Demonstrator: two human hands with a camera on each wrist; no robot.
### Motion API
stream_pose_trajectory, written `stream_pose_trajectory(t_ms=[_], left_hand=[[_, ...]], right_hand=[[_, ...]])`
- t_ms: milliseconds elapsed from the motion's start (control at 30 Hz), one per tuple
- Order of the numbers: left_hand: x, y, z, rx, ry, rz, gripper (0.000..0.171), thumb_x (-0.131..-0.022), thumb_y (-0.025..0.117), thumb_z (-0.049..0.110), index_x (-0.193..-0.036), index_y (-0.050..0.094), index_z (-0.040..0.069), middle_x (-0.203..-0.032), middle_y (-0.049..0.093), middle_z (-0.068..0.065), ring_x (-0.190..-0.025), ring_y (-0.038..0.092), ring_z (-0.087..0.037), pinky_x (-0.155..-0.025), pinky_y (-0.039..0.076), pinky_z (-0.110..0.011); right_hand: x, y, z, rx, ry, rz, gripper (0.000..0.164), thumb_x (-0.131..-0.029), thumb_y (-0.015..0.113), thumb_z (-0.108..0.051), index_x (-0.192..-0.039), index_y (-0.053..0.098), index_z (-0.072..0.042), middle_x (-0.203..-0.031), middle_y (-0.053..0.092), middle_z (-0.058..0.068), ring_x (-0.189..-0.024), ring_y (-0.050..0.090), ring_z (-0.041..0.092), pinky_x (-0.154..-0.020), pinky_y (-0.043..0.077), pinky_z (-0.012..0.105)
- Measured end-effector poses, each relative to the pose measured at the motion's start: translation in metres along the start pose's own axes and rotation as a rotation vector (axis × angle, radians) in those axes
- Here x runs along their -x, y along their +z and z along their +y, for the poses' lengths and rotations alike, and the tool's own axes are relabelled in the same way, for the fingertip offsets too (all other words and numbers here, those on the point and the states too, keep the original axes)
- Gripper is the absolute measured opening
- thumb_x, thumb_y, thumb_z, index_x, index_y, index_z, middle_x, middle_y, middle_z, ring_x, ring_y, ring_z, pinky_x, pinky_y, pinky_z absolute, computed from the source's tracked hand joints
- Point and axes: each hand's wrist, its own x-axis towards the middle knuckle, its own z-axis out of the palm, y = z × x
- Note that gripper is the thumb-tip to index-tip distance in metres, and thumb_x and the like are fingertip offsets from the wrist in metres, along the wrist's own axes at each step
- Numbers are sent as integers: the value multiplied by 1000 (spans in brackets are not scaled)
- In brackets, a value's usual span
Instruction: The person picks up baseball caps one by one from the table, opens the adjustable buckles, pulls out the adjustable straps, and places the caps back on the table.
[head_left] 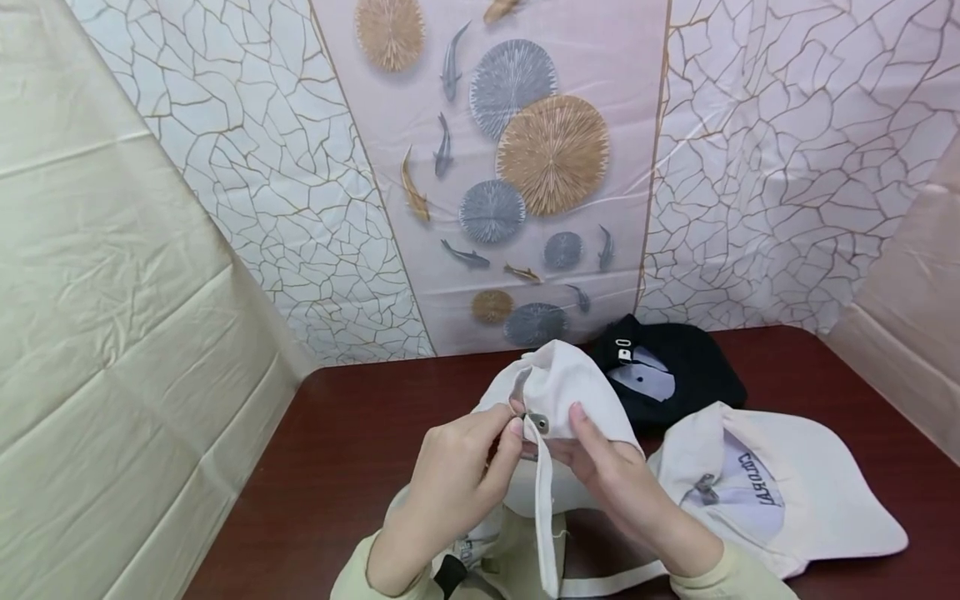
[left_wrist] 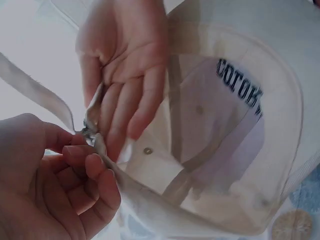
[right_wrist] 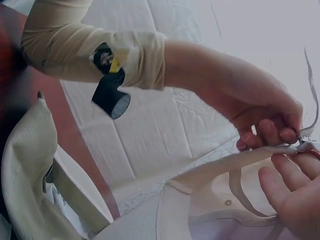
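Note:
A white baseball cap (head_left: 581, 375) is held up over the table, its back toward me. At its back strap, beside the metal buckle (head_left: 538, 422), my left hand (head_left: 457, 462) pinches between thumb and forefinger. The loose end of the strap (head_left: 545, 517) hangs down from there. My right hand (head_left: 622, 483) grips the cap's rear edge, thumb on the outside and fingers inside, as the right wrist view also shows. In the left wrist view, dark lettering (left_wrist: 240, 87) shows inside the cap, and my left fingertips (left_wrist: 92, 165) are right at the buckle.
Behind the held cap lies a black cap (head_left: 697, 375). Another white cap (head_left: 840, 483) rests upturned on the right of the dark red table (head_left: 337, 442). A beige cap (right_wrist: 30, 155) is close to my body. Patterned cloth (head_left: 300, 208) hangs behind the table.

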Motion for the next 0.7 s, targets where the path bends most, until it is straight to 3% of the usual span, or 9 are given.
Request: stream_pose_trajectory(t_ms=[133, 233, 367, 500, 633, 700], left_hand=[[-1, -4, 0, -41, 26, 7, 26, -101, 52, 17, -75, 53, 17, -62, 44, 11, -54, 38, -3, -48, 30, -17], [-2, -4, 0, -59, 75, 25, 30, -103, 49, 18, -73, 48, 16, -61, 38, 9, -53, 35, -5, -47, 27, -16], [-2, -3, 1, -73, 151, 35, 30, -104, 46, 19, -74, 47, 16, -63, 37, 9, -54, 35, -5, -48, 27, -15], [-3, -3, 2, -91, 209, 14, 31, -107, 44, 22, -77, 49, 17, -65, 38, 10, -56, 38, -4, -51, 30, -15], [-4, -2, 1, -131, 281, -32, 32, -108, 45, 33, -83, 53, 16, -71, 42, 10, -63, 44, -5, -57, 36, -17], [-4, -1, 0, -162, 312, -47, 32, -106, 50, 40, -85, 54, 15, -75, 43, 9, -66, 45, -6, -60, 39, -18]], right_hand=[[0, 3, -2, 126, 99, 112, 57, -112, 32, -28, -137, 40, 22, -128, 66, 14, -120, 63, 17, -104, 44, 26], [0, 7, -4, 286, 176, 270, 46, -109, 46, -27, -132, 51, 13, -120, 68, 18, -109, 67, 16, -98, 47, 25], [-2, 9, -7, 520, 236, 445, 36, -101, 61, -28, -125, 60, -1, -113, 69, 8, -99, 63, 8, -90, 48, 22], [-3, 6, -10, 672, 279, 449, 35, -101, 62, -34, -116, 65, -3, -102, 70, 4, -94, 62, 9, -87, 47, 23], [2, -1, -12, 752, 359, 367, 38, -102, 58, -37, -118, 66, -4, -102, 68, 2, -92, 59, 10, -85, 46, 25], [4, -5, -12, 774, 334, 302, 37, -105, 54, -30, -122, 66, 0, -108, 69, 4, -96, 60, 11, -88, 48, 27]])
